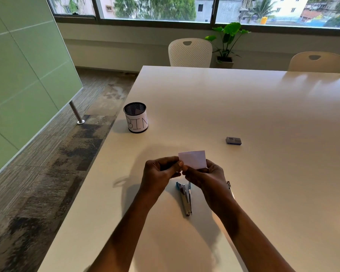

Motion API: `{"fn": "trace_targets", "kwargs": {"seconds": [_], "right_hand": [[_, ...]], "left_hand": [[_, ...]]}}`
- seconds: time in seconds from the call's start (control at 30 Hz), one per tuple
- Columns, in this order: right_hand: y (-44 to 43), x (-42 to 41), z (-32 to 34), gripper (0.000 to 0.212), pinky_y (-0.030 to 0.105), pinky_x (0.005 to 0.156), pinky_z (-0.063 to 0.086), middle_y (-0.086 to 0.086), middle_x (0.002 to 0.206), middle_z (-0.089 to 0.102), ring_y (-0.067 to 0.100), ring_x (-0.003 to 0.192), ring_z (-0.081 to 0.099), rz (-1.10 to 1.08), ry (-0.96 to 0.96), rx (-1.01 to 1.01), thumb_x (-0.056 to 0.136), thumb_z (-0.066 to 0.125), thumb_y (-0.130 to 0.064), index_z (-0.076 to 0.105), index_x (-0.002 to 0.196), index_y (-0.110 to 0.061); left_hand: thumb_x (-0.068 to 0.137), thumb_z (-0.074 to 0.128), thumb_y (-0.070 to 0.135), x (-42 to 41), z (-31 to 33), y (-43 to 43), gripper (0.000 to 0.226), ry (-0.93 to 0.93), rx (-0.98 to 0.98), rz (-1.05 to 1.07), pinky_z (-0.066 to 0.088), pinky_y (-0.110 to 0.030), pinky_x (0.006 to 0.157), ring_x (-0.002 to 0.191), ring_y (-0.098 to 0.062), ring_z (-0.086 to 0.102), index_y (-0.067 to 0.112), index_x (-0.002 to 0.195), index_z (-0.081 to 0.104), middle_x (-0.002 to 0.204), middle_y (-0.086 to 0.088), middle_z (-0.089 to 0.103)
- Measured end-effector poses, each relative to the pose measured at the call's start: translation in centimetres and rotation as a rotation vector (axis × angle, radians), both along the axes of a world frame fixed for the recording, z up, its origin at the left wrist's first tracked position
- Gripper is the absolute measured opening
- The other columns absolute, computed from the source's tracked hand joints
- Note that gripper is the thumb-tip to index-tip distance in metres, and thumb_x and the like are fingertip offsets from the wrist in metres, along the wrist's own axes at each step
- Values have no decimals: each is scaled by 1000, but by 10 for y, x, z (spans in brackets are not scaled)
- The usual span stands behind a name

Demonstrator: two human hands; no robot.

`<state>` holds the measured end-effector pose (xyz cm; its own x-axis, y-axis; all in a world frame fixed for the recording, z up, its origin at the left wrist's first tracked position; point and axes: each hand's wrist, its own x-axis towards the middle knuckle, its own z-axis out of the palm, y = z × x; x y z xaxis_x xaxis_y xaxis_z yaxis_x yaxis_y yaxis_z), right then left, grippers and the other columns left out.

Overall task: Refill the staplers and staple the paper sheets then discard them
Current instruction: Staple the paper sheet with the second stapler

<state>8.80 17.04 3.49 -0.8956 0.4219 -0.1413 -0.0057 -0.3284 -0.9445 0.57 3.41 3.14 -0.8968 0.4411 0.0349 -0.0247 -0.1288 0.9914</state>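
Above the white table (243, 107), both hands pinch a small paper sheet (193, 159) — left hand (159, 173) at its left edge, right hand (206, 176) underneath. An opened stapler (185, 197) lies below them — the mesh bin (135, 117) stands far left, a staple box (233, 140) to the right.

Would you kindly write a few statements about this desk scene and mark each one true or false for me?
1. The left hand and the right hand both pinch the white paper. True.
2. The right hand grips the stapler. False: the stapler lies on the table beneath the hands, and neither hand holds it.
3. The mesh cup labelled BIN stands on the person's left, near the table's edge. True.
4. The small dark box lies inside the cup. False: the box lies on the table to the right, well apart from the cup.
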Motion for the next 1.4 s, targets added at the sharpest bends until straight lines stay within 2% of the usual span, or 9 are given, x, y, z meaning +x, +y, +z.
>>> {"fn": "trace_targets", "kwargs": {"seconds": [0.23, 0.37, 0.6, 0.8, 0.9, 1.0, 1.13, 1.23, 1.4], "right_hand": [[4, 0, 2, 49, 24, 73, 60, 4, 98, 78, 24, 95, 75, -45, -18, -54, 67, 84, -24, 62, 111, -19], [13, 3, 5, 58, 25, 75, 60, 9, 99, 77, 26, 95, 75, -80, -28, -76, 64, 86, -27, 62, 114, -12], [23, 5, 7, 45, 25, 75, 60, 8, 99, 78, 24, 96, 75, -82, -36, -91, 72, 81, -24, 61, 110, -12], [22, 3, 9, 40, 23, 73, 60, 5, 97, 78, 22, 93, 75, -115, -24, -29, 74, 78, -27, 62, 108, -14], [18, 3, 5, 23, 24, 73, 60, 3, 96, 78, 21, 92, 75, -142, -46, -1, 86, 70, -24, 64, 106, -14], [5, 10, -7, 12, 24, 71, 59, -1, 90, 75, 18, 87, 73, -147, -134, 314, 93, 66, -27, 65, 101, -19], [-21, 14, -24, 53, 18, 67, 45, -6, 98, 61, 10, 86, 58, -80, -402, 1108, 79, 68, -64, 60, 109, -21], [-34, 10, -30, 64, 21, 67, 42, -3, 94, 47, 12, 83, 49, -19, -512, 1258, 77, 65, -70, 58, 107, -14], [-34, 6, -30, 42, 20, 64, 38, -2, 92, 50, 10, 79, 47, -27, -475, 1287, 85, 68, -53, 64, 100, -14]], "left_hand": [[80, 79, 7, -3, 6, 2, 20, 39, -47, 81, 60, -23, 67, 78, -18, 77, 25, 90, 77, 84, 10, 77], [79, 80, 9, -7, 8, 1, 21, 49, -75, 125, 61, -24, 66, 75, -19, 77, 28, 87, 77, 88, 1, 76], [80, 79, 6, -8, 12, 1, 20, 4, -40, 130, 63, -31, 70, 81, -22, 77, 24, 89, 78, 94, -8, 77], [80, 79, 6, -1, 11, 5, 26, -83, 17, 70, 62, -28, 71, 85, -24, 77, 28, 92, 77, 91, 2, 79], [79, 79, 2, -3, 10, 2, 29, -98, 23, 103, 62, -28, 68, 81, -25, 77, 28, 91, 76, 87, 2, 80], [79, 79, 1, -6, 9, -4, 27, -119, 32, 121, 61, -26, 67, 81, -26, 77, 25, 91, 75, 88, -3, 80], [79, 79, 3, -11, 9, -10, 25, -105, 11, 137, 61, -27, 68, 82, -25, 77, 26, 90, 75, 89, -1, 80], [79, 79, 3, -11, 8, -11, 24, -111, 11, 141, 62, -28, 69, 83, -26, 77, 26, 88, 76, 90, -1, 80], [80, 78, 4, -12, 7, -14, 23, -123, 5, 142, 62, -30, 71, 84, -26, 77, 23, 91, 75, 92, -2, 79]]}}
